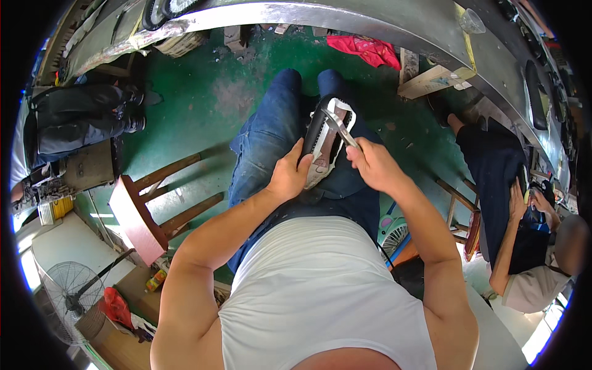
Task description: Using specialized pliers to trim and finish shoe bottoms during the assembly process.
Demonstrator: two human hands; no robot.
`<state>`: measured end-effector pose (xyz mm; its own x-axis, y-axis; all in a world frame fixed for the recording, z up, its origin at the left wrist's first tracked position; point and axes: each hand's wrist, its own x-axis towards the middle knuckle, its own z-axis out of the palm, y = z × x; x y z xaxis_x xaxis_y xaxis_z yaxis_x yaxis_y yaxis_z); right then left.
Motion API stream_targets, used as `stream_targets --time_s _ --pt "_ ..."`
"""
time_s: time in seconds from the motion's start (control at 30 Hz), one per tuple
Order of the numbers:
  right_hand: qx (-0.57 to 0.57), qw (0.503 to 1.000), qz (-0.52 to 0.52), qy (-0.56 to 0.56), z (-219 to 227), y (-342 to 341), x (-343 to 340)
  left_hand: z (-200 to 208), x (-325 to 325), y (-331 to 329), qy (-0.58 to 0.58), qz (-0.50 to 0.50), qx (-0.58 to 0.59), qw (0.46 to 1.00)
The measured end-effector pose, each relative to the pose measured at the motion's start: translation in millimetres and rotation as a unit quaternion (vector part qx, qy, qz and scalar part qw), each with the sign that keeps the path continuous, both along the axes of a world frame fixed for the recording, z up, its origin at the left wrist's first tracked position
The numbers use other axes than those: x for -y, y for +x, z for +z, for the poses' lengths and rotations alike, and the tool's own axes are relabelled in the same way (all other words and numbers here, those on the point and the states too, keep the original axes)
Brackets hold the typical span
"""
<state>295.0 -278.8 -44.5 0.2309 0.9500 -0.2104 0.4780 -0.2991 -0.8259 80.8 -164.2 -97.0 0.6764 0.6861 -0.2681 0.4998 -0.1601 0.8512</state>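
A black shoe upper (316, 132), stretched over a form, rests sole-up on my lap between my thighs. Its white lining edge is folded around a brownish insole. My left hand (290, 174) is closed around its near left side, thumb along the edge. In my closed right hand (375, 164) is a pair of metal pincers (340, 128), whose head touches the upper near its far end. Whether the jaws bite on the lining edge is too small to tell.
A long metal workbench (259, 17) curves across the far side. A red cloth (365, 50) lies on the green floor below it. To my left are a wooden stool (137, 213) and a standing fan (74, 297). One person (493, 157) sits at right; another (77, 117) stands at left.
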Motion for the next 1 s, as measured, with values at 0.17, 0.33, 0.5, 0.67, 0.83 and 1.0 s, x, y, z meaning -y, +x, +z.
stream_targets --time_s 0.17,0.33,0.5,0.67,0.83,1.0 --pt "0.114 0.982 0.089 -0.119 7.3 -17.9 3.5 0.7 -17.3 -3.6 -0.077 -0.073 0.018 0.994" --pt "0.174 0.969 0.134 -0.110 3.6 -37.6 16.9 7.7 -22.5 -4.4 -0.062 -0.126 -0.011 0.990" --pt "0.180 0.975 0.123 -0.052 -1.2 -36.8 36.5 28.7 -20.0 4.3 -0.085 -0.151 -0.061 0.983" --pt "0.157 0.984 0.013 0.077 -16.8 -35.0 58.4 57.8 -31.2 7.9 -0.041 -0.169 -0.118 0.978" --pt "-0.127 0.970 -0.206 0.007 -26.7 -23.6 80.6 102.5 -64.9 21.4 0.095 -0.062 0.132 0.985" --pt "-0.112 0.972 -0.207 -0.013 -26.5 -18.2 91.4 120.0 -76.9 77.1 -0.015 -0.030 0.347 0.937"
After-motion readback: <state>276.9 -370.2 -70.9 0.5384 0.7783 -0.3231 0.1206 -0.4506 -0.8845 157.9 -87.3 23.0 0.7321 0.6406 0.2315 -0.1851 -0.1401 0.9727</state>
